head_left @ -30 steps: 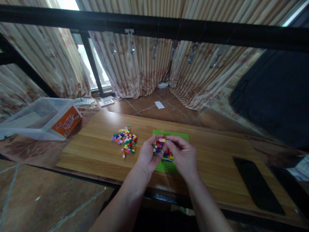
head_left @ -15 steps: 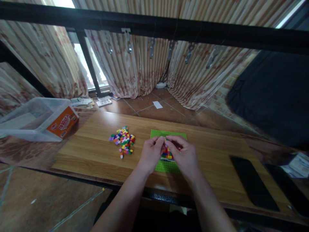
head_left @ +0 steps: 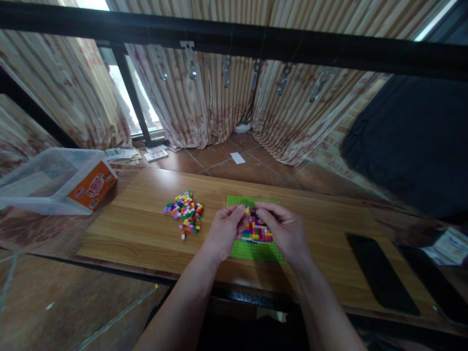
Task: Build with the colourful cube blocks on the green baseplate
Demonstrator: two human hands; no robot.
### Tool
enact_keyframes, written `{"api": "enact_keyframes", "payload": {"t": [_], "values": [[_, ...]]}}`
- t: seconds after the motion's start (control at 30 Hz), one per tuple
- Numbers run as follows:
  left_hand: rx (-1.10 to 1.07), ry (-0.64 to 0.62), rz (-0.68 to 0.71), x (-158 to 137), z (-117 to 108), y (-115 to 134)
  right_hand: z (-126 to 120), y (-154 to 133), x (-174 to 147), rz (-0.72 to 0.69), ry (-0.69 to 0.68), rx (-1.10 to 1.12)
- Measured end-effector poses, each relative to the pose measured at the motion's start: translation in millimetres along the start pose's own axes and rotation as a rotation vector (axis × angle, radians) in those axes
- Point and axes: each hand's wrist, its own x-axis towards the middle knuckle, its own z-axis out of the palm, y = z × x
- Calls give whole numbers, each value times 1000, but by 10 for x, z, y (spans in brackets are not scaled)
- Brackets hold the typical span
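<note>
A green studded baseplate [head_left: 256,252] lies on the wooden table, with a block of multicoloured toy bricks [head_left: 258,233] built up on it. Over the build's left side is my left hand [head_left: 224,231], its thumb and fingers pinched at a small yellow brick [head_left: 247,210]. My right hand [head_left: 287,229] reaches in from the right, thumb and forefinger curled close together above the bricks. Whatever sits between those right fingertips is too small to make out. To the left of my hands, a loose pile of small bricks [head_left: 188,212] in many colours is spread on the wood.
The wooden table [head_left: 146,224] also carries a dark flat slab [head_left: 382,275] at its right. A clear plastic bin [head_left: 47,204] with an orange label stands off the left end. A black rail [head_left: 234,36] crosses above, before striped curtains [head_left: 226,107].
My hands have parted slightly, the right one shifting rightward, so more of the brick build shows between them. The view has moved a little; the loose pile looks the same.
</note>
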Motion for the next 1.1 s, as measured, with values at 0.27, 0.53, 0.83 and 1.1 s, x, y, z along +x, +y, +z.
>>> {"api": "enact_keyframes", "payload": {"t": [0.27, 0.53, 0.83, 1.1], "values": [[-22, 127, 5, 39, -33, 4, -150, 135, 42, -52, 73, -271], [2, 161, 0, 69, -25, -21, -97, 191, 48, -122, 41, -387], [4, 172, 10, 68, -51, -24, -2, 412, 125, -185, 68, -534], [23, 168, 4, 62, -43, -28, 41, 451, 173, -44, 104, -375]]}}
